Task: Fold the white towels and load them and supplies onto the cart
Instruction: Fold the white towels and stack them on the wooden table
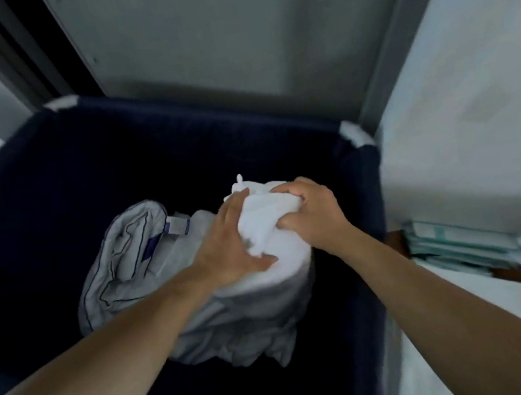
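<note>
A bunched white towel (261, 219) sits at the top of a pile of white linen (237, 312) inside a deep navy fabric cart bin (365, 199). My left hand (232, 240) lies against the towel's left side, fingers spread and thumb under it. My right hand (312, 211) grips the towel's right side with curled fingers. A grey-white folded piece with dark piping (129, 251) lies to the left in the bin.
The bin fills the lower view, with white corner caps (63, 102) at the back. A grey door or panel (221, 23) stands behind it. On the right is a white surface (476, 89) with a stack of pale green-edged packets (451, 243).
</note>
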